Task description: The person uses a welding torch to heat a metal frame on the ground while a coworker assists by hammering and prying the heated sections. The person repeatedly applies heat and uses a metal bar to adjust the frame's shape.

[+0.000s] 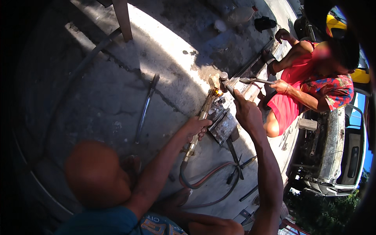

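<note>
**Torch [205,108] in the left hand [193,128], hammer [229,88] in the right hand [248,111]**

The two hands are apart from each other, and each one is closed around a tool. The left hand is wrapped on the middle of the brass-coloured torch, which lies slanted in the centre of the scene. Its tip points to the far side, and an orange glow [217,93] is seen there. From its near end go the hoses [182,172], which make a loop over the ground [117,117].

The right hand grips the handle of the hammer, and the hammer head is just beside the glow. Whether it touches any metal, I cannot tell. A metal block [224,127] is between the two forearms, and a shiny bar [147,107] lies to the left of the torch.

At the right, a co-worker [291,78] in red shorts holds a long dark tool [256,80], with its end near the hammer. Farther right stands a pale vehicle [333,152].
</note>
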Action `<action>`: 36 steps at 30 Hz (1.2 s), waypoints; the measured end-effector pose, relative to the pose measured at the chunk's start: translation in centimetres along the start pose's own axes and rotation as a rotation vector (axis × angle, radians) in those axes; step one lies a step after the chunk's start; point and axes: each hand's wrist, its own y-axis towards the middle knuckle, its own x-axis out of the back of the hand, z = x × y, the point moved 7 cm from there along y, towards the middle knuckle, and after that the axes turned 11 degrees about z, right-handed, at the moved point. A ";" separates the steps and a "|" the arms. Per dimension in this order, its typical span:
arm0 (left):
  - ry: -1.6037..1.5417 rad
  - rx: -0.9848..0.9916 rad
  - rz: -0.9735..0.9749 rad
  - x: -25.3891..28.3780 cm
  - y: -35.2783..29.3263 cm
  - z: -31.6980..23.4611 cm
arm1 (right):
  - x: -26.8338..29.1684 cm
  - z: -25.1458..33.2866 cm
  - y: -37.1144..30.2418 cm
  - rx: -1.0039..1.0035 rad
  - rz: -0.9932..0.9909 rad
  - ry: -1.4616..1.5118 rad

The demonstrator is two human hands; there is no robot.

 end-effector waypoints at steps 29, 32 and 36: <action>-0.076 -0.042 -0.050 2.9 -0.8 -1.9 | 1.8 2.0 0.7 -0.045 -0.297 0.205; -0.064 -0.042 -0.050 2.8 -0.9 -2.0 | -0.7 1.4 -0.6 0.020 -0.409 0.186; -0.064 -0.032 -0.018 1.7 -0.5 -1.8 | -4.4 -1.5 0.6 -0.095 0.030 0.000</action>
